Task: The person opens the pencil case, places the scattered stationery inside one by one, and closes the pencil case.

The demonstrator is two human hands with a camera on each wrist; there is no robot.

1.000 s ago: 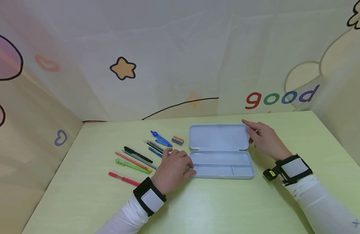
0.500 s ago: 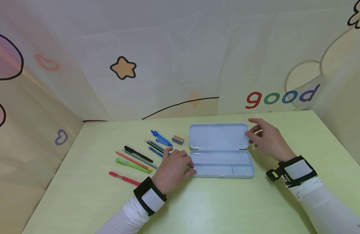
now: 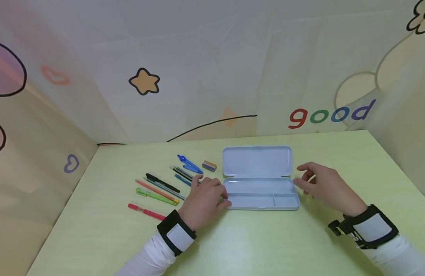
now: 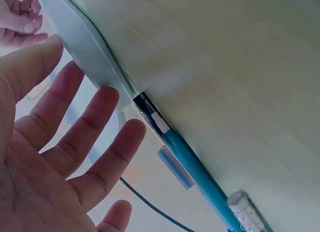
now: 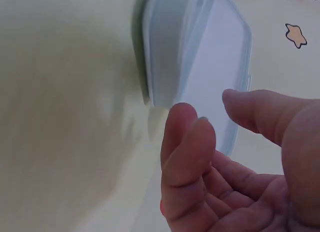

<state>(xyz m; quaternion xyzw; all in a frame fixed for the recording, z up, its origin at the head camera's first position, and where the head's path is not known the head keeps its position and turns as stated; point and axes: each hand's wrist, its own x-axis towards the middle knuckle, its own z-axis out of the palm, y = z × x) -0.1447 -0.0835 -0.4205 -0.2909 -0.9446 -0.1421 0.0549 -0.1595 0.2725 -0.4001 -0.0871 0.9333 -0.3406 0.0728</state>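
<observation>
A pale blue pencil case (image 3: pixel 259 186) lies unfolded on the table, its lid (image 3: pixel 257 161) laid back behind the divided tray. At the tray's left end rests my left hand (image 3: pixel 203 199), fingers loosely spread; the left wrist view shows the thumb and fingertips at the wall of the case (image 4: pixel 92 46). My right hand (image 3: pixel 321 184) hovers just off the right end, with nothing between thumb and fingers. In the right wrist view a gap separates these fingers (image 5: pixel 192 157) from the case (image 5: pixel 167 51). Partly hidden behind my left hand is a blue pen (image 3: pixel 182 179).
Left of the case lie a black pen (image 3: pixel 162 183), an orange pencil (image 3: pixel 157 190), a green pen (image 3: pixel 156 195) and a red pen (image 3: pixel 147 211). Farther back are a blue compass (image 3: pixel 190 165) and an eraser (image 3: pixel 209 166). A printed curtain (image 3: pixel 205 76) stands behind the table.
My right hand has let go of the lid's right edge and moved toward me and to the right, beside the tray. The left hand and the case have stayed in place.
</observation>
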